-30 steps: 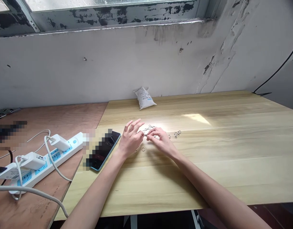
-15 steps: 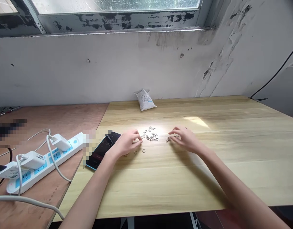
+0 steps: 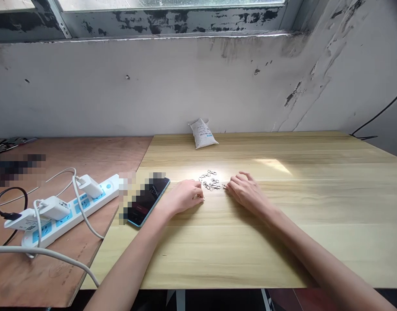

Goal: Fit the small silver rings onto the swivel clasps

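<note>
A small pile of metal lobster clasps (image 3: 212,186) lies on the light wooden table, between my two hands. My left hand (image 3: 187,196) rests left of the pile with its fingers curled in. A small metal ring (image 3: 203,199) shows at its fingertips, pinched there. On the pile's right side is my right hand (image 3: 246,190), fingers drawn together and pointing left. At its fingertips sits a single lobster clasp (image 3: 224,186). What lies beneath either palm is hidden.
A phone (image 3: 149,201) lies left of my left hand, partly pixelated. Farther left, a white power strip (image 3: 76,211) with chargers and cables rests on a reddish board (image 3: 121,151). A white plastic bag (image 3: 203,134) stands by the wall.
My left hand has moved right onto the rings, uncovering more of the phone. My right hand's fingers have closed and come down over the clasps there. The view has shifted slightly.
</note>
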Tool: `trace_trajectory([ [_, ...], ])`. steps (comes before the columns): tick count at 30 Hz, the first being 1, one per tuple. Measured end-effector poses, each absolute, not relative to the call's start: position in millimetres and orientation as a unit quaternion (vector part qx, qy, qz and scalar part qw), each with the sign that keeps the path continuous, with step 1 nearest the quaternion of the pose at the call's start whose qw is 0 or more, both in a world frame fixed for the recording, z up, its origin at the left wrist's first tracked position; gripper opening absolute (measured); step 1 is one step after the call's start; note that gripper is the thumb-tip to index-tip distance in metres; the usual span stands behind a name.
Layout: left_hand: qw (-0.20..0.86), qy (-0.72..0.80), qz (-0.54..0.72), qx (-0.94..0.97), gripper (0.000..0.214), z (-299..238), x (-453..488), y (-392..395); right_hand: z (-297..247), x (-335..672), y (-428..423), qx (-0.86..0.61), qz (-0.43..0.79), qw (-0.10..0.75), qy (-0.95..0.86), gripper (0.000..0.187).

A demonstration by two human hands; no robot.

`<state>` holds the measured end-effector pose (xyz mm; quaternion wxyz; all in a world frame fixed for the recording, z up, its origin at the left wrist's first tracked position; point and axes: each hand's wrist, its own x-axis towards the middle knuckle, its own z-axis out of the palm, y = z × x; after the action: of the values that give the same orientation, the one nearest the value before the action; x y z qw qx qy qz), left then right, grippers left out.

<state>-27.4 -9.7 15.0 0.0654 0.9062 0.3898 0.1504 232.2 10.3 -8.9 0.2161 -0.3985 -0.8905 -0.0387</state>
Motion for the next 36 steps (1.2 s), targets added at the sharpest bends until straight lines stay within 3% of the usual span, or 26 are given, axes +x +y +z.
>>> trace_trajectory([
  [5,-0.037,0.37,0.137,0.918,0.022,4,-14,-5,-3,208,8,-0.433,-0.004,0.278,-0.857,0.03],
  [8,-0.038,0.378,0.158,0.912,0.022,-2,-11,-3,-1,193,12,-0.43,0.035,0.314,-0.846,0.023],
  [16,0.099,0.422,0.304,0.848,0.01,0,-18,-2,-15,191,10,-0.424,0.194,0.369,-0.804,0.005],
  [25,0.27,0.424,0.378,0.777,0.008,3,-11,-6,-10,184,0,-0.415,0.245,0.385,-0.787,0.014],
  [36,0.372,0.468,0.431,0.676,0.017,5,-8,-4,-4,178,-3,-0.395,0.372,0.418,-0.729,0.02],
])
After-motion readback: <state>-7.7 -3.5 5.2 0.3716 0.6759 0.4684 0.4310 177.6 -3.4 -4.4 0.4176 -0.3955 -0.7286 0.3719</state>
